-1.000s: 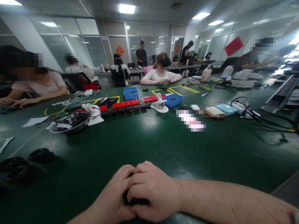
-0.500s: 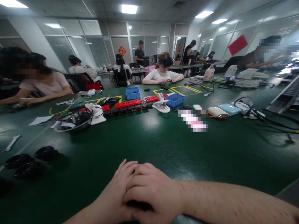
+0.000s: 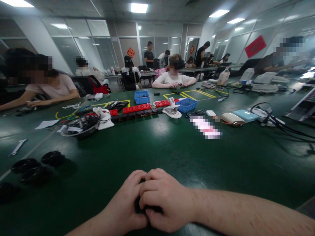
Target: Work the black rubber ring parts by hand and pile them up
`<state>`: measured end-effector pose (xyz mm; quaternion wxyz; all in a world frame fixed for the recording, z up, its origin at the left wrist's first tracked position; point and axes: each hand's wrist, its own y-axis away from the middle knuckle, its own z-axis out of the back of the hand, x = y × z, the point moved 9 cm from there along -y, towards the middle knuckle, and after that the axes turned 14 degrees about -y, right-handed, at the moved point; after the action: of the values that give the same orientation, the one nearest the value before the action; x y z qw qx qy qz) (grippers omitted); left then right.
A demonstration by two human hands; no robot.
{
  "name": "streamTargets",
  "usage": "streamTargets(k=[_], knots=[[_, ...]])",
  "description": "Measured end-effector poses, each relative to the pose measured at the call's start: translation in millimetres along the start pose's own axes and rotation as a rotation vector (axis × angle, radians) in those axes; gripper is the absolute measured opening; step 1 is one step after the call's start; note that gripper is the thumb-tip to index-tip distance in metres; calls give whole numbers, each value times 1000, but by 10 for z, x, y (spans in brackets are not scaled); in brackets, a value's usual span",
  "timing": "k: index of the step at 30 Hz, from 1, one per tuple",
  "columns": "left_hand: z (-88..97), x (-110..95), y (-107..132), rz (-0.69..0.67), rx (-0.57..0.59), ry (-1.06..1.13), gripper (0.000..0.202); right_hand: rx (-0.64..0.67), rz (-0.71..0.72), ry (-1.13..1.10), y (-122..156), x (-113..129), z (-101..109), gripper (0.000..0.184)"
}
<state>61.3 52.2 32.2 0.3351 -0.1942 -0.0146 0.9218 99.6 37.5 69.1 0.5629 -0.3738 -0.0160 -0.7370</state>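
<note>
Both hands, left hand [image 3: 126, 205] and right hand [image 3: 167, 201], clamp together around a small black object [image 3: 141, 207] on the dark green counter [image 3: 172, 150].

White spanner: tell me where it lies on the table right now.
In the head view the white spanner lies flat on the green table at the far left, just above the black round parts.

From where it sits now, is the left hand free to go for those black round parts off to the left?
Probably not right away: the left hand is clasped with the right hand around a small black part. The black round parts lie across bare table, unobstructed.
</note>
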Motion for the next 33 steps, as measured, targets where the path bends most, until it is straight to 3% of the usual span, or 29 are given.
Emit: streamTargets(k=[4,9,13,15,19,22,27,33], knots=[[-3,-11,-28,-16,51,97,34,37,86,-55,15,69,-50,14],[-65,23,10,-28,111,17,58,-46,108,-64,29,88,23,20],[-91,102,49,-13,70,-80,74,-100,20,-25,27,20,79,32],[-71,123,57,18,27,-122,68,-115,-39,-9,28,-26,90,36],[-24,119,61,99,-9,-176,35,-118,-114,48,30,-84,82,40],[-21,111,59,129,6,-175,23,-85,-137,92,24,-104,66,32],[-17,53,20,58,16,-87,23,-25,-75,47,3,-55,43,19],[-67,20,-18,-22,115,38,29,39,90,-47,9,83,-72,9]])
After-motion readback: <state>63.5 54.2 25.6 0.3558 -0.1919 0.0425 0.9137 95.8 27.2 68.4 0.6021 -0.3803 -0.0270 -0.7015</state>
